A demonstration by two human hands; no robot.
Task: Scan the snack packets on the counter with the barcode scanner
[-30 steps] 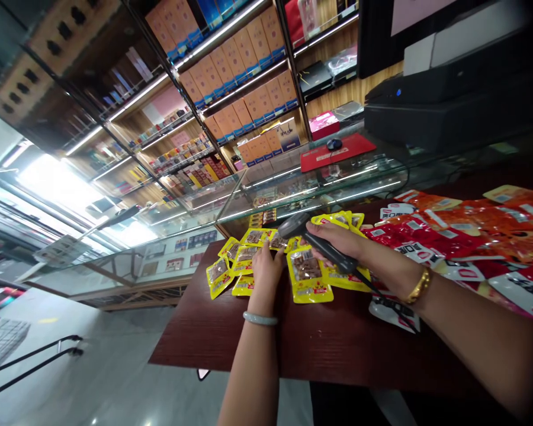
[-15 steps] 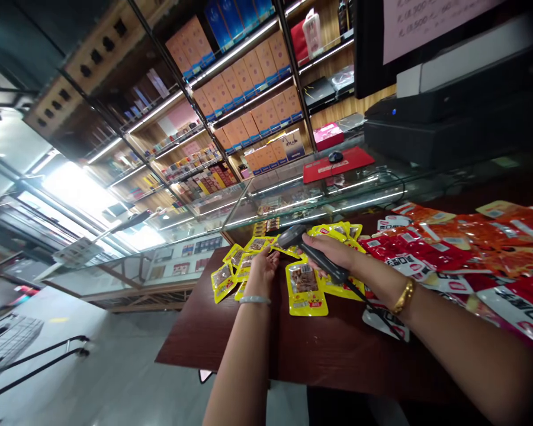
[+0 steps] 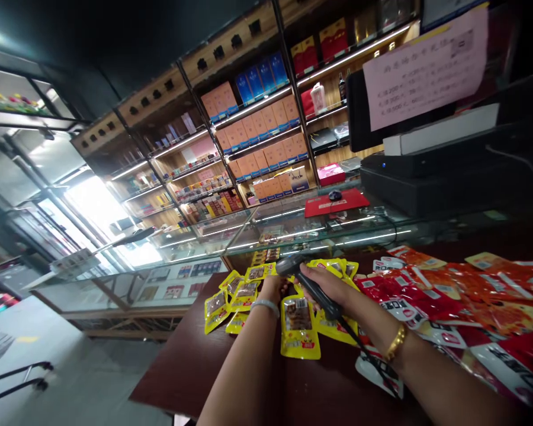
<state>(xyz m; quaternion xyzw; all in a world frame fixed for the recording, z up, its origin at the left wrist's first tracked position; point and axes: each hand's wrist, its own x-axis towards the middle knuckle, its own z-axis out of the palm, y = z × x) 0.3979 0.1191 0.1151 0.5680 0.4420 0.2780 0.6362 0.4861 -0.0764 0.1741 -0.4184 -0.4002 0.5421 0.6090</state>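
Note:
My right hand (image 3: 326, 287) is wrapped round the grip of a black handheld barcode scanner (image 3: 313, 290), whose head points left above the yellow packets. Below the scanner head, my left hand (image 3: 275, 288) is closed with its fingers curled among those packets; what they hold is hidden. A yellow snack packet (image 3: 299, 325) lies on the brown table just right of my left wrist, its barcode facing up. More yellow snack packets (image 3: 244, 294) lie to the left of that hand. Others, such as one yellow packet (image 3: 337, 325), are partly under my right hand.
Red and orange snack packets (image 3: 462, 284) are heaped on the right of the brown table (image 3: 186, 361). Behind stand a glass display counter (image 3: 186, 278), a mouse (image 3: 334, 195) on a red mat (image 3: 337, 204), and a monitor (image 3: 357, 112). The scanner's cable (image 3: 368, 349) runs toward me.
The view has tilted up, so the table sits lower. My left hand has gone from fingers loosely extended to curled, closer under the scanner head. The right hand keeps the scanner.

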